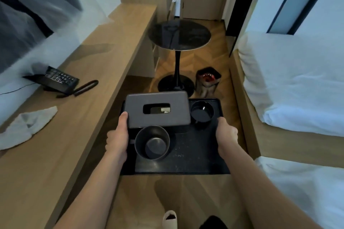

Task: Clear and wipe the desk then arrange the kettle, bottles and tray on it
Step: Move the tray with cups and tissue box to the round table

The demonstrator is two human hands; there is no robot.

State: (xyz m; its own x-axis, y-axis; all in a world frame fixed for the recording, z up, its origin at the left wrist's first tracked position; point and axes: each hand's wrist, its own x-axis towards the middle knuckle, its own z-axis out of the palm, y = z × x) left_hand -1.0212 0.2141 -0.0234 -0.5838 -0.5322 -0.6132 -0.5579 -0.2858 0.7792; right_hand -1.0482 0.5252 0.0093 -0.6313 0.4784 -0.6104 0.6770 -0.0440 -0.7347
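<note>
I carry a black tray (193, 156) in the air over the floor, to the right of the long wooden desk (96, 65). My left hand (117, 137) grips its left edge, thumb against a grey tissue box (157, 110) standing on the tray. My right hand (226, 135) grips the right edge. A dark round cup (152, 142) sits at the tray's front left. At its back right corner lies a black ashtray-like dish (202, 111). No kettle or bottles are in view.
On the desk lie a white cloth (28, 126) and a black telephone (59, 82) with its handset beside it. A round black side table (179, 34) and a small bin (207, 80) stand on the floor ahead. White beds (290, 80) fill the right side.
</note>
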